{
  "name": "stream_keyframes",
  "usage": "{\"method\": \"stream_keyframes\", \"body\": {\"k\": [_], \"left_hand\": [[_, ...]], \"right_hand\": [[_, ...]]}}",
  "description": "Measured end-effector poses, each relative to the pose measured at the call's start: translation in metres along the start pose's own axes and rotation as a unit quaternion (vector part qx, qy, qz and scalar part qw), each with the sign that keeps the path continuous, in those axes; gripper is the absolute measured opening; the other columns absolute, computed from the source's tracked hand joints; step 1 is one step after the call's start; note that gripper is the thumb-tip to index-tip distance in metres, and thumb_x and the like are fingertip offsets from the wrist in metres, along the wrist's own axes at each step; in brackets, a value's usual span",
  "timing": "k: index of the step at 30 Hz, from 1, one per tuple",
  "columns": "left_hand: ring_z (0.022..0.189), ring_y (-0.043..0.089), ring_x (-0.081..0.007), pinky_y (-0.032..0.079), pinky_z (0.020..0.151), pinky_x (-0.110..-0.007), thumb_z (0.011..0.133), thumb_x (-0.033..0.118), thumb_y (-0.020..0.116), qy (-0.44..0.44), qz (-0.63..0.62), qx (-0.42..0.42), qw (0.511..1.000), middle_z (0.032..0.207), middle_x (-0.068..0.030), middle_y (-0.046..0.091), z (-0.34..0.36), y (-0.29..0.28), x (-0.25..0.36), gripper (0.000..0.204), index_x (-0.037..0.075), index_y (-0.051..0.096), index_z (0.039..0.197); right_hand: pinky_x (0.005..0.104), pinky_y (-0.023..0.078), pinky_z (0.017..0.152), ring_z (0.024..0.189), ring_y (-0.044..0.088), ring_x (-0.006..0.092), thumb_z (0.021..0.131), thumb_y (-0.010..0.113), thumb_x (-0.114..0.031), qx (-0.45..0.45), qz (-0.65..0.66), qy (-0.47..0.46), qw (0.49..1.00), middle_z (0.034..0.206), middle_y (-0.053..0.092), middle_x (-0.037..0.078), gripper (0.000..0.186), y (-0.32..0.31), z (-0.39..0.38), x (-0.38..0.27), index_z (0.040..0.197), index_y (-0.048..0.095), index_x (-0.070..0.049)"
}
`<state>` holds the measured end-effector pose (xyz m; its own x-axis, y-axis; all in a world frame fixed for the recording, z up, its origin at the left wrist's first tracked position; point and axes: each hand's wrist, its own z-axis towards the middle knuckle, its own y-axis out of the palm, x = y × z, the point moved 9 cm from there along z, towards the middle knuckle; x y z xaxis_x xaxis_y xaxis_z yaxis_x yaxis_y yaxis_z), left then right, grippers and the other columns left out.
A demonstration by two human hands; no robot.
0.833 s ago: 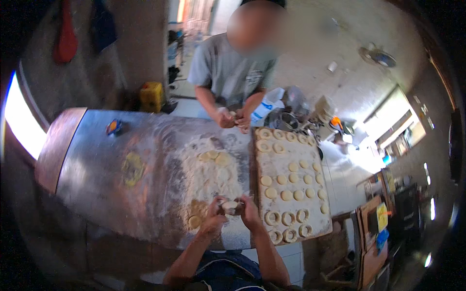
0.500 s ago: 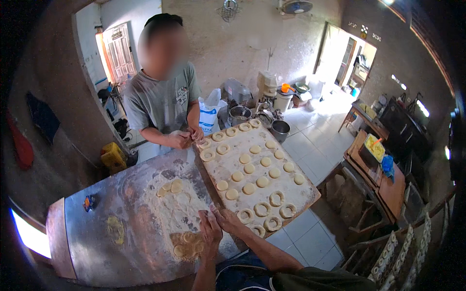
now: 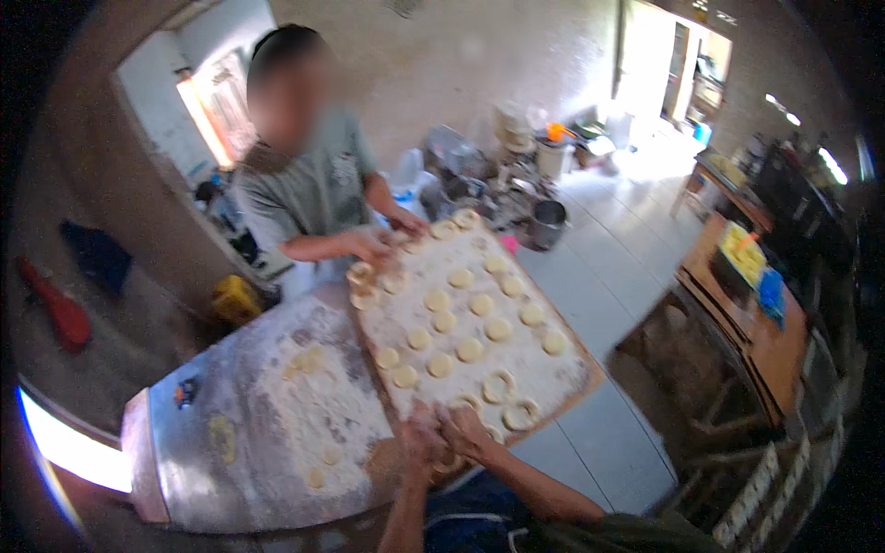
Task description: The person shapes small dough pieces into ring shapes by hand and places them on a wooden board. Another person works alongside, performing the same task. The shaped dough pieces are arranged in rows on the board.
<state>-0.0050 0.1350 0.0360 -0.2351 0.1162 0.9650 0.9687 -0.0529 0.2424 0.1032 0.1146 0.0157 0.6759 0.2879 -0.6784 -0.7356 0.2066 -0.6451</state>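
Low in the view, my left hand (image 3: 421, 433) and my right hand (image 3: 464, 431) are close together over the near end of a floured wooden board (image 3: 433, 263), fingers curled; what they hold is hidden and blurred. The board carries several round dough discs (image 3: 498, 330) and dough rings (image 3: 522, 414). At its left, the metal table (image 3: 221, 488) bears loose flour (image 3: 323, 415) with a few dough discs (image 3: 304, 362) on it. A co-worker (image 3: 304, 198) stands opposite, both hands at the board's far end by the rings there.
Pots and a bucket (image 3: 547, 224) stand on the tiled floor behind the board, near a yellow jerrycan (image 3: 235, 300) at left. A wooden table (image 3: 774, 369) with a yellow-filled tray (image 3: 737, 263) and a blue bag (image 3: 771, 300) is at right, above racks (image 3: 756, 498).
The view has turned right. My hands have moved from over the flour to the board's near end. The co-worker's hands have moved down onto the board's far end.
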Motion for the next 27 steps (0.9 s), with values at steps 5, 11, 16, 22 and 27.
{"method": "stream_keyframes", "body": {"k": [5,11,16,22,27], "left_hand": [[0.09,0.059,-0.0278,0.048,0.084,-0.039,0.099,0.029,0.044,0.059,0.076,0.022,0.995,0.104,-0.0154,0.06,0.012,0.011,-0.025,0.038,-0.004,0.056,0.114],[0.098,0.061,-0.0369,0.047,0.093,-0.045,0.097,0.018,0.047,0.355,0.412,-0.026,0.838,0.118,-0.0238,0.06,-0.011,0.053,-0.044,0.038,-0.01,0.053,0.122],[0.085,0.062,-0.0387,0.051,0.077,-0.049,0.096,0.022,0.051,0.191,0.329,-0.106,0.919,0.105,-0.0211,0.063,0.002,0.117,-0.063,0.029,-0.004,0.056,0.109],[0.067,0.06,-0.0317,0.046,0.06,-0.041,0.089,0.032,0.063,0.006,0.156,-0.247,0.956,0.07,-0.0158,0.056,-0.014,0.166,-0.09,0.029,0.004,0.056,0.086],[0.089,0.061,-0.0334,0.047,0.078,-0.044,0.098,0.027,0.047,0.302,0.362,-0.162,0.867,0.089,-0.0184,0.061,-0.024,0.206,-0.034,0.029,0.001,0.057,0.092]], "right_hand": [[0.0519,0.041,0.056,0.061,0.058,0.0411,0.099,0.045,-0.031,0.049,0.202,0.055,0.977,0.06,0.054,0.023,0.044,-0.058,0.008,-0.01,0.078,0.06,0.005],[0.0456,0.051,0.064,0.063,0.062,0.037,0.092,0.052,-0.022,-0.028,0.084,0.025,0.996,0.068,0.063,0.018,0.023,-0.082,-0.01,0.003,0.092,0.065,-0.003],[0.0464,0.043,0.053,0.055,0.053,0.0367,0.093,0.053,-0.022,0.078,0.023,-0.003,0.997,0.068,0.06,0.017,0.023,-0.134,-0.038,0.033,0.09,0.063,-0.001],[0.0412,0.043,0.054,0.055,0.053,0.0317,0.1,0.037,-0.048,0.128,0.129,0.151,0.972,0.073,0.061,0.015,0.056,-0.182,-0.073,0.051,0.078,0.056,-0.001],[0.0445,0.049,0.067,0.068,0.061,0.0332,0.089,0.062,-0.027,0.126,0.215,0.206,0.946,0.079,0.064,0.017,0.026,-0.215,-0.083,0.069,0.094,0.06,-0.001]]}}
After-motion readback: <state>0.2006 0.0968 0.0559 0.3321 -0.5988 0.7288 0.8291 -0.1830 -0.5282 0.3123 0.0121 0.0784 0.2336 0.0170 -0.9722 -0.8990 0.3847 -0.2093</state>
